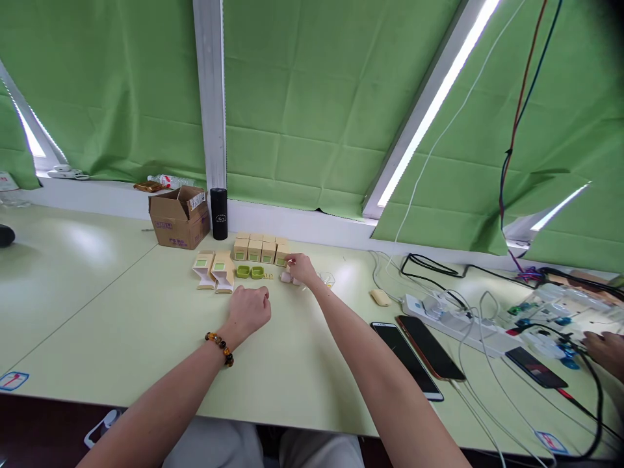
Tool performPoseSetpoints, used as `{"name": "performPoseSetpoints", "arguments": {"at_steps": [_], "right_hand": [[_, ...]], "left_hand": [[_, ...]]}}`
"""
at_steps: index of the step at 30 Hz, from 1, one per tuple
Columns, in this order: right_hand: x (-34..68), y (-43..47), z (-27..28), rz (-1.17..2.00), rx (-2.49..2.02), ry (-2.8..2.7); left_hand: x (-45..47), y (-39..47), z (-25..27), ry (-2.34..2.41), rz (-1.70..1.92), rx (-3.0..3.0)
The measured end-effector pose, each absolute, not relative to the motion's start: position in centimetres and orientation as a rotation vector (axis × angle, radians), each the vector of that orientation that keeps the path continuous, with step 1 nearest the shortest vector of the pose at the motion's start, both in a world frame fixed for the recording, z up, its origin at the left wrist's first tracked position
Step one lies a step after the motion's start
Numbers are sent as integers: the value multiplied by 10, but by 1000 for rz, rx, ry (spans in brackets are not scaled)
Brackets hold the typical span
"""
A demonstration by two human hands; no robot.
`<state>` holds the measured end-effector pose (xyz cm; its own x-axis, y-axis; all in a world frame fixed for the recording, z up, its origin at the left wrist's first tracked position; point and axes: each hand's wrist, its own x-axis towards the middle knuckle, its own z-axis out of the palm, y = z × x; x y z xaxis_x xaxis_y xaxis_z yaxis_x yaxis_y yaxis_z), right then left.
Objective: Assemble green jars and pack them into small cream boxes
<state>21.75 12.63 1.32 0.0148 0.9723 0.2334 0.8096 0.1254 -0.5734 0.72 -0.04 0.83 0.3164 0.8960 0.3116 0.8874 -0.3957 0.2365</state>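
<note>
My right hand (301, 268) reaches to the right end of a row of small tan cardboard boxes (254, 250), its fingers closed on the end box (281, 255). Pale pinkish pieces (286, 277) lie just below those fingers. My left hand (249, 311), with a beaded bracelet (220, 348) at the wrist, rests on the table as a closed fist; its inside is hidden. Beyond it stand two small green trays (250, 272) beside tiny yellow pieces (268, 276). Two opened boxes (214, 270) with flaps spread lie to their left.
At the back stand a brown carton (179, 218) and a black cylinder (219, 214). Clear plastic (326, 279) lies right of my right hand. Phones (407, 361), a white power strip (455, 324) and tangled cables fill the right side, where another person's hand (604, 351) shows.
</note>
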Motion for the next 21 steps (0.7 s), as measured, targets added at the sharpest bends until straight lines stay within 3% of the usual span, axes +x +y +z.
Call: {"name": "performPoseSetpoints", "arguments": {"at_steps": [11, 17, 21], "right_hand": [[203, 117, 26, 294, -1861, -1827], [189, 57, 25, 102, -1758, -1792], [172, 6, 9, 265, -1787, -1912]], "left_hand": [[6, 2, 4, 1698, 647, 2558], [7, 1, 5, 1691, 643, 2568], [7, 1, 7, 1708, 623, 2547]]}}
